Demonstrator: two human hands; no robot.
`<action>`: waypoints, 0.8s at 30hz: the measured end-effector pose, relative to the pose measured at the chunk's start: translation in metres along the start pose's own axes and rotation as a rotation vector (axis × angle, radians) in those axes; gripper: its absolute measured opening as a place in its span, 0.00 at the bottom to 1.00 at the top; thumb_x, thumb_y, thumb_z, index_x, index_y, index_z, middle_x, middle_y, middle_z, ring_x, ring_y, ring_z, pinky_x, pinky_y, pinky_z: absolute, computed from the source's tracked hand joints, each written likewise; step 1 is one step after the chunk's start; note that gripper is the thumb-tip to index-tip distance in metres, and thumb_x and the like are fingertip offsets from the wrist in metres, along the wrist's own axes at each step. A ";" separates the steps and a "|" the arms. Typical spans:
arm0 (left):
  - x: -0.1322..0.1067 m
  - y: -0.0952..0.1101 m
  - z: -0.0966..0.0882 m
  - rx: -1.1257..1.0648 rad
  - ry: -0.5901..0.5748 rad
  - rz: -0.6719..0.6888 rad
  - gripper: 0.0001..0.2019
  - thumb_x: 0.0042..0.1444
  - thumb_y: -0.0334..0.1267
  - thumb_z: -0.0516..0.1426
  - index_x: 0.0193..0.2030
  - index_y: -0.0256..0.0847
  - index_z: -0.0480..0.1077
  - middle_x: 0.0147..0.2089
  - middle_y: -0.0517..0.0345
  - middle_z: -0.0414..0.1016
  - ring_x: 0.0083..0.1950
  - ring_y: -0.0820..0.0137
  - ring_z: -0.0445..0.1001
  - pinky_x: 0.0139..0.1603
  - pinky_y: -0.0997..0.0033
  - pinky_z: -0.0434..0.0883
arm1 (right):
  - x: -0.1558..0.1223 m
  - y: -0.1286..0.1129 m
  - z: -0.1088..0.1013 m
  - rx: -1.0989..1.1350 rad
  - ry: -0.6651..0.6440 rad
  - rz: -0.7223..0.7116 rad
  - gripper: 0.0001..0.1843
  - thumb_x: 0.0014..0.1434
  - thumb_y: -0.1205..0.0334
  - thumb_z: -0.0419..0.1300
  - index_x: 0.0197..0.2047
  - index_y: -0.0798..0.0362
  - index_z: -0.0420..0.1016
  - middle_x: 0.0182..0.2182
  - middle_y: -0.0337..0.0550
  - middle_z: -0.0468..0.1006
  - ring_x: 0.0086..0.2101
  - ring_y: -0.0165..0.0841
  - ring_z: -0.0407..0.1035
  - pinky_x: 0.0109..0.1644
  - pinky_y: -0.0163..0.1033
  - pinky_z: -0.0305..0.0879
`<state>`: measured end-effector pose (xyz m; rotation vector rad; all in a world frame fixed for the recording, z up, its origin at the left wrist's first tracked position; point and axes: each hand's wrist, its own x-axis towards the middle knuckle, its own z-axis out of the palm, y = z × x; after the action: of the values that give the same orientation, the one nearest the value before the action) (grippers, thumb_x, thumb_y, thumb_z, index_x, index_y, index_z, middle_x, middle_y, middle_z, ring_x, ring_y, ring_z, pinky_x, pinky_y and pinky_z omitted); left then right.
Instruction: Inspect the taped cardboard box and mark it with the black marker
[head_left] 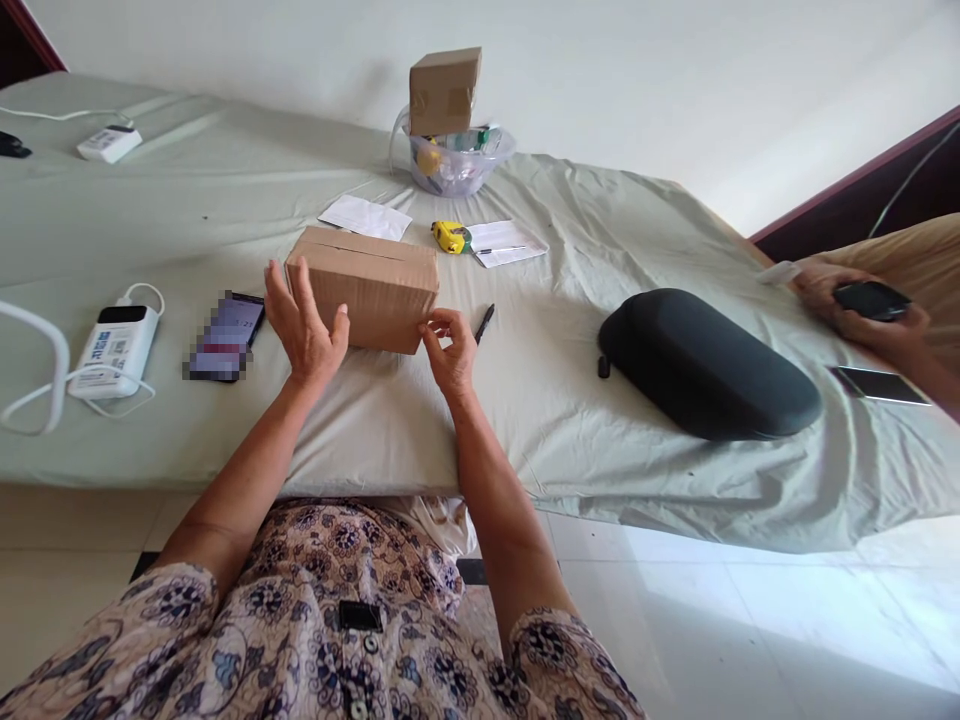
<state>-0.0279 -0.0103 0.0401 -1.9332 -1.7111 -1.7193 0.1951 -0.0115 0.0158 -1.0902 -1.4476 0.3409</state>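
A closed brown cardboard box (375,295) rests on the cloth-covered table in front of me. My left hand (304,325) is at its left end, fingers stretched upward and spread, thumb along the front face. At the lower right corner, my right hand (450,345) has thumb and forefinger pinched together against the box edge. A black pen (485,322) lies just right of that hand. To the left of my left hand is a phone (229,335) with its screen lit and partly blurred out.
Behind the box are white papers (367,216), a yellow tape measure (451,237) and a plastic basket (457,175) bearing a smaller box (444,92). A black case (709,365) lies right, near another person's hands (862,310) holding a dark object. Power strips (116,350) with cables stand left.
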 end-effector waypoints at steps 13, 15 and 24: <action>-0.002 0.080 0.034 0.151 -0.342 0.272 0.21 0.60 0.46 0.61 0.59 0.46 0.71 0.67 0.41 0.70 0.72 0.47 0.64 0.74 0.34 0.48 | -0.001 0.002 0.001 0.022 -0.094 0.070 0.05 0.58 0.57 0.60 0.35 0.48 0.71 0.30 0.36 0.77 0.29 0.28 0.69 0.37 0.37 0.70; 0.002 0.080 0.035 0.159 -0.339 0.254 0.17 0.61 0.44 0.61 0.56 0.46 0.72 0.65 0.42 0.72 0.70 0.49 0.66 0.72 0.35 0.50 | -0.001 0.001 0.001 0.029 -0.102 0.093 0.06 0.59 0.55 0.60 0.35 0.48 0.71 0.29 0.36 0.77 0.29 0.28 0.69 0.36 0.37 0.70; 0.012 0.068 0.038 0.094 -0.307 0.220 0.13 0.61 0.51 0.60 0.49 0.51 0.77 0.57 0.49 0.79 0.62 0.53 0.72 0.67 0.45 0.56 | -0.001 0.001 0.001 0.062 -0.132 0.145 0.07 0.58 0.56 0.62 0.35 0.48 0.70 0.29 0.35 0.77 0.28 0.27 0.68 0.36 0.36 0.68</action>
<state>0.0426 -0.0050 0.0735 -2.3348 -1.5524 -1.3010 0.1940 -0.0113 0.0145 -1.1430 -1.4674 0.5665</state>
